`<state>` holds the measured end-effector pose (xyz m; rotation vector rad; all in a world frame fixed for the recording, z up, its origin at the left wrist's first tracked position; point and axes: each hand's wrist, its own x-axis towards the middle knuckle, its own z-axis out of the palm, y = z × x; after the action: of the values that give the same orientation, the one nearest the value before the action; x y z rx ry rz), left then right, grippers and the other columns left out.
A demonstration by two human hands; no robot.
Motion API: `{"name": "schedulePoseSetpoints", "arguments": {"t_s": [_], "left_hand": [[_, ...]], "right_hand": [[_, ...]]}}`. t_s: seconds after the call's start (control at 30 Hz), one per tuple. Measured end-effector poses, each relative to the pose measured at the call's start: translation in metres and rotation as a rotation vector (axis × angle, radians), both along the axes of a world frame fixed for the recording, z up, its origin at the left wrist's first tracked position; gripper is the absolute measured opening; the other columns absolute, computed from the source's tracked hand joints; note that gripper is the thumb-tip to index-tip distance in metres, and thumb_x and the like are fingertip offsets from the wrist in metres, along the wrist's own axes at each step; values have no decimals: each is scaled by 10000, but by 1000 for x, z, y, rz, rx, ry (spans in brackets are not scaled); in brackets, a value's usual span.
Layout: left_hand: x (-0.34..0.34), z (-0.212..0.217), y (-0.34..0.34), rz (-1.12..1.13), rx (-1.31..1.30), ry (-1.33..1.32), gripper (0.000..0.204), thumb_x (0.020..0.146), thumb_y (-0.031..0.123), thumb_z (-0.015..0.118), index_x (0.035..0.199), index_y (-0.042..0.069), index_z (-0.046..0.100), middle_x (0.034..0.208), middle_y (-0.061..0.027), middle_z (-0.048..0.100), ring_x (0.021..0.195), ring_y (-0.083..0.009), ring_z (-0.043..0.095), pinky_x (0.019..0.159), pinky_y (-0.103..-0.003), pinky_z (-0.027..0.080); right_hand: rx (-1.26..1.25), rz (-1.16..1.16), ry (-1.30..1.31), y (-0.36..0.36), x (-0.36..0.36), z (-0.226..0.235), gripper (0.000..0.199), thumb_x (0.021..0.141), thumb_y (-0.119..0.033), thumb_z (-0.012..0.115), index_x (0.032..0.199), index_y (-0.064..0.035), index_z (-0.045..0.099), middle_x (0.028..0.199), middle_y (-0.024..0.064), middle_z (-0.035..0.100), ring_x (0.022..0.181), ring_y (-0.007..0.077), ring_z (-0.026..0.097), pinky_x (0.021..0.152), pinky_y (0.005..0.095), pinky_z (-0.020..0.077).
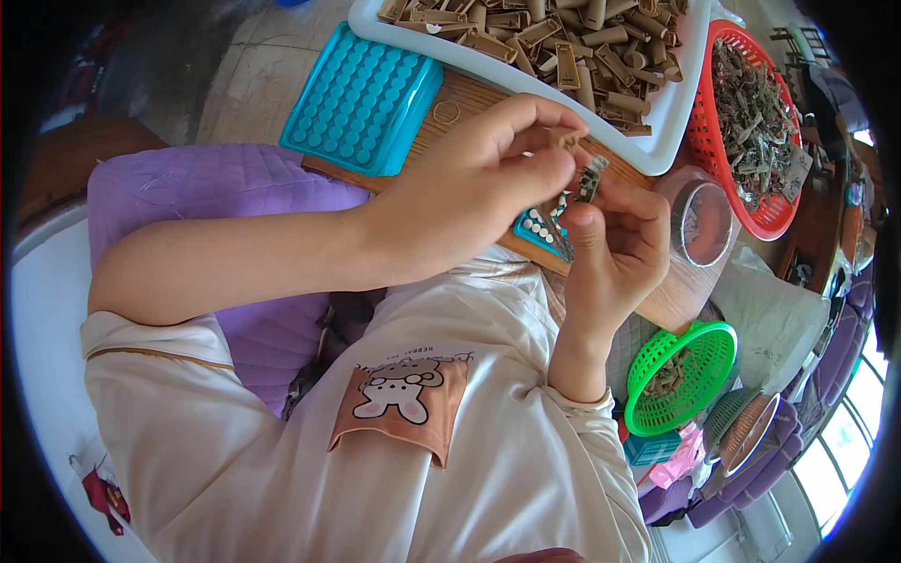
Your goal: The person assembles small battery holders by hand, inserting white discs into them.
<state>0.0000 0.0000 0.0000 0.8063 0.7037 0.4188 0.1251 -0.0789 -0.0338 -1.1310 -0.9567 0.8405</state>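
Over the table's near edge, my left hand [497, 174] pinches a small tan plastic piece [565, 139] between thumb and fingers. Close beside it, my right hand [624, 235] grips a small narrow circuit board [590, 176] with its thumb and forefinger. The two pieces are near each other; my fingers partly cover both, so I cannot tell if they touch. Just under my hands lies a small blue tray [526, 228] with several little white round parts [537, 225], partly hidden by the hands.
Beyond my hands stands a white bin [526, 89] of brown plastic casings. A red basket [777, 211] of circuit boards and a clear jar [706, 223] are at the right. A teal dimpled tray [361, 98] sits left, a green basket [718, 352] lower right.
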Motion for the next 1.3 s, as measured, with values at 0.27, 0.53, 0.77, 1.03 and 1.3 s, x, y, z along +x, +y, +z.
{"name": "schedulePoseSetpoints", "arguments": {"t_s": [0.27,0.53,0.77,1.03,1.3], "left_hand": [[1,-1,-4,-71,301,-66,324,792,58,557,1088,12,432,1042,-51,498,962,-114,490,829,-250,432],[2,0,-5,-113,269,-59,347,771,48,581,1084,5,436,1006,-64,523,919,-120,519,780,-251,467],[-1,2,-5,-102,248,10,352,773,52,581,1092,2,441,998,-73,542,893,-121,533,758,-241,467],[-23,-1,-10,-14,362,21,383,775,147,601,1100,19,444,1013,-75,543,916,-124,528,757,-238,458],[-37,1,-3,-71,328,16,434,778,238,591,1123,22,441,1005,-74,551,936,-137,531,746,-253,463]], "right_hand": [[62,-122,-127,-10,2,6,154,710,58,617,821,44,511,764,94,566,698,122,556,647,216,459],[183,-145,-128,-12,1,2,164,696,78,617,813,43,508,762,111,574,696,135,558,725,292,476],[81,-111,-83,-14,-1,-4,137,698,80,614,790,40,521,774,105,578,684,138,553,722,289,473],[33,-42,-136,-23,-22,-2,142,669,97,618,769,47,530,765,136,593,669,179,581,605,251,473],[13,18,17,-22,-27,8,108,698,68,597,789,38,547,761,123,592,645,161,569,536,218,437]]}}
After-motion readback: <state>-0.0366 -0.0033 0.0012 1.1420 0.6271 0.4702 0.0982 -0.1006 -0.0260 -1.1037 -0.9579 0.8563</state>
